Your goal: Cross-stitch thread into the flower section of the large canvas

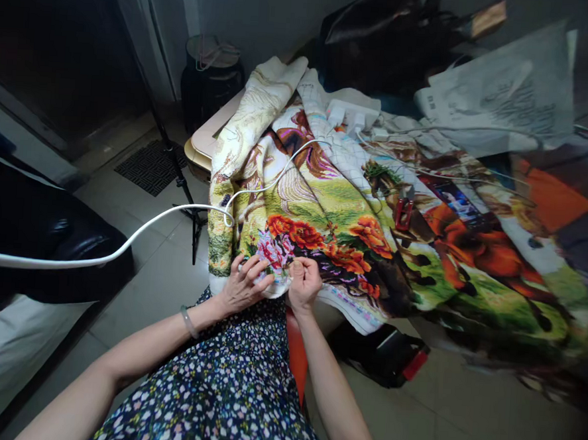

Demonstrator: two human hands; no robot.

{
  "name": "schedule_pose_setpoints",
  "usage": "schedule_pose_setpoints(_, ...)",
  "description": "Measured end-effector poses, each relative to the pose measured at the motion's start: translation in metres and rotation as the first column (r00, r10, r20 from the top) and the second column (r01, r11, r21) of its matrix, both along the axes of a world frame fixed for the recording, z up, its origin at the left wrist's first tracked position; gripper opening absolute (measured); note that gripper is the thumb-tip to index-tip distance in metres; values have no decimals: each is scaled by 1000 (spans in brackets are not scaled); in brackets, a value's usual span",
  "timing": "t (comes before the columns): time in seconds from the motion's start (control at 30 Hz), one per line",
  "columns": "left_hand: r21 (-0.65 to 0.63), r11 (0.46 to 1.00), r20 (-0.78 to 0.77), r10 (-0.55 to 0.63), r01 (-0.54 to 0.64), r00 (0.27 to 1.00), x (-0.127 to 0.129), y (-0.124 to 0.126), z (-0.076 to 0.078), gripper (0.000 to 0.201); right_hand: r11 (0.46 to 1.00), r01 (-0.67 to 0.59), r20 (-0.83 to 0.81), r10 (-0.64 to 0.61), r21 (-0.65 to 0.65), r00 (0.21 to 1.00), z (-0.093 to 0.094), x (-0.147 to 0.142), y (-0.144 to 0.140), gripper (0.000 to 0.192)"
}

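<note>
A large cross-stitch cloth (300,187) with horses and orange flowers hangs in folds over a table towards my lap. My left hand (247,283), a bracelet on its wrist, is closed on the cloth's near edge beside a pink stitched flower. My right hand (304,282) is closed in a pinch just right of it, against the same edge. Whatever its fingertips hold is too small to make out. A white cable (175,209) runs in from the left and loops over the cloth beyond my hands.
On the cloth lie a white power strip (355,107) with plugs, a bundle of green threads (380,174), a red-handled tool (404,212) and a lit phone (457,202). A black stand (171,149) rises at left. A plastic bag (505,93) lies at back right.
</note>
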State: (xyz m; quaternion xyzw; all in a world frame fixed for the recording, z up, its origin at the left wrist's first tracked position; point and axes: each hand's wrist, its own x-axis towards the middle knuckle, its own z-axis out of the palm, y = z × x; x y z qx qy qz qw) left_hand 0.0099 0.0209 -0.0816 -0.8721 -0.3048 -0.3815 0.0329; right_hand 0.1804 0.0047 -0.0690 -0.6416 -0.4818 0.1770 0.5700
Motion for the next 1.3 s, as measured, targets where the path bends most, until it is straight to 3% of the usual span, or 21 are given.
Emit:
schedule_pose_setpoints(0.17, 133, 991, -123, 22, -6, 992, 2, 23, 19, 19, 991, 5, 279, -42, 133, 959, 10, -23, -13, 18)
schedule_pose_setpoints(0.33, 189, 980, -138, -32, 58, 990, -16, 46, 31, 13, 960, -105, 429, -19, 262, 903, 19, -45, -18, 19)
schedule_pose_setpoints(0.57, 229, 965, -80, -112, 127, 991, -19, 63, 38, 16, 921, -177, 410, 21, 348, 912, 27, -55, -19, 13)
schedule_pose_setpoints(0.8, 307, 938, -77, -145, 162, 986, -16, 71, 47, 28, 952, -38, 370, -81, 302, 925, 29, -55, -23, 15)
schedule_pose_setpoints(0.97, 304, 934, -63, -178, 189, 982, -15, 76, 50, 9, 979, 53, 257, -104, 198, 961, 30, -57, -25, 13)
schedule_pose_setpoints(1.3, 345, 910, -82, -215, 230, 973, -14, 79, 59, 6, 942, -17, 356, -110, 336, 928, 36, -55, -23, 15)
